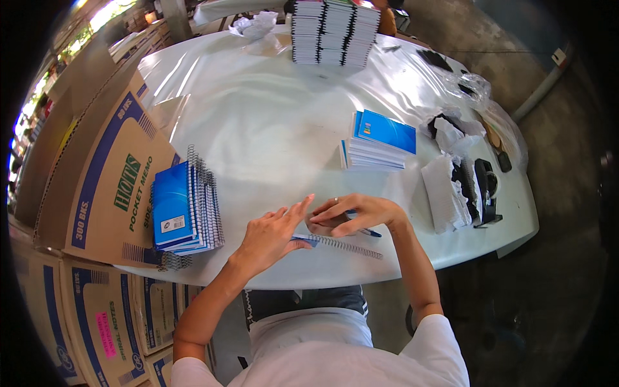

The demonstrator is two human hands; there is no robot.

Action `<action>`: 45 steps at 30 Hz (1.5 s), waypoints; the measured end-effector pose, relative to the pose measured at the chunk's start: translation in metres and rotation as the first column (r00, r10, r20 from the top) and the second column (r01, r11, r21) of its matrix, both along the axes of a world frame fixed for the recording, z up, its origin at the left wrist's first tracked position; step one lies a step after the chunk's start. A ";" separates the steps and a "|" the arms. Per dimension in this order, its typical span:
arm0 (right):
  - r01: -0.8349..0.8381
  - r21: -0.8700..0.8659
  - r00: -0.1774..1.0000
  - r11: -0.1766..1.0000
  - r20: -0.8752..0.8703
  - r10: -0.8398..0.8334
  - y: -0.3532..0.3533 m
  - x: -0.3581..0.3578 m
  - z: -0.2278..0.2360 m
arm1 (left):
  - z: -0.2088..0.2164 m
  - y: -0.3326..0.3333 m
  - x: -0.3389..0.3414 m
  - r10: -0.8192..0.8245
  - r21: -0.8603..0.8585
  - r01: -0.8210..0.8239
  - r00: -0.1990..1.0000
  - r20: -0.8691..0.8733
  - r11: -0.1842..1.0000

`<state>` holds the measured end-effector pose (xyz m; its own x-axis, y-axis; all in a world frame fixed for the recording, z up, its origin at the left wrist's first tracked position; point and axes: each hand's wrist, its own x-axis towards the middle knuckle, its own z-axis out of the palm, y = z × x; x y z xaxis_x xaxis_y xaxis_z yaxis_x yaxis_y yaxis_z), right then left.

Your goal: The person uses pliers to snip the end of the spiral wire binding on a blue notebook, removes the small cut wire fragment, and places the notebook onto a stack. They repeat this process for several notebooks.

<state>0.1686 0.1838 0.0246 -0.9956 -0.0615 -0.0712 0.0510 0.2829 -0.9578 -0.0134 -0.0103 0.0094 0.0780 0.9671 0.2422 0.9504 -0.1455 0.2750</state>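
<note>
Close to the near table edge, my left hand has its fingers stretched forward and its thumb against a blue-covered notebook. From the notebook's near edge a thin wire coil sticks out to the right. My right hand, with a ring on one finger, curves over the notebook's right part, thumb and fingers bent around it. Most of the notebook is hidden under both hands. To the left stands a pile of blue notebooks with wire spirals. Ahead and right is a stack of blue-covered notebooks, no spirals visible.
A large open carton stands at the table's left, with more cartons below. Tall spiral-notebook stacks occupy the far edge. Torn white wrapping, a black tool-like object and clear plastic lie right.
</note>
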 end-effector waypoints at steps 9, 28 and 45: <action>-0.015 -0.365 0.996 0.931 -0.091 -0.020 0.001 -0.004 0.000 | -0.002 0.002 -0.005 0.069 -0.061 -0.069 0.998 0.001 0.996; 0.012 -0.370 0.988 0.929 -0.140 -0.068 -0.011 -0.013 -0.006 | 0.004 -0.008 -0.015 0.145 -0.111 -0.159 0.982 -0.121 0.981; 0.060 -0.168 0.998 0.984 0.029 -0.056 -0.012 -0.046 -0.013 | -0.038 -0.019 -0.037 0.150 0.042 -0.267 0.656 0.740 0.963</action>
